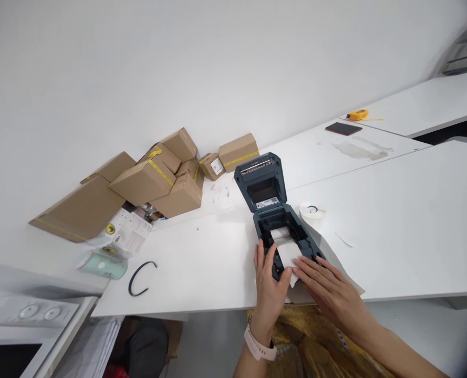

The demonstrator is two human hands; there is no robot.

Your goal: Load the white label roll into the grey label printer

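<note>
A dark blue-grey label printer stands near the table's front edge with its lid raised. White label paper runs out of its roll bay towards me, its torn-looking end hanging at the front. My left hand rests along the printer's left side, fingers stretched and apart, thumb beside the paper. Flat on the paper and the right front rim lies my right hand, its fingers extended. What is under both palms is hidden.
A white label roll lies right of the printer, with a strip of backing paper trailing forward. Cardboard boxes are stacked back left. A black headband-like curve, a dark phone-like slab and a yellow tape measure lie on the tables.
</note>
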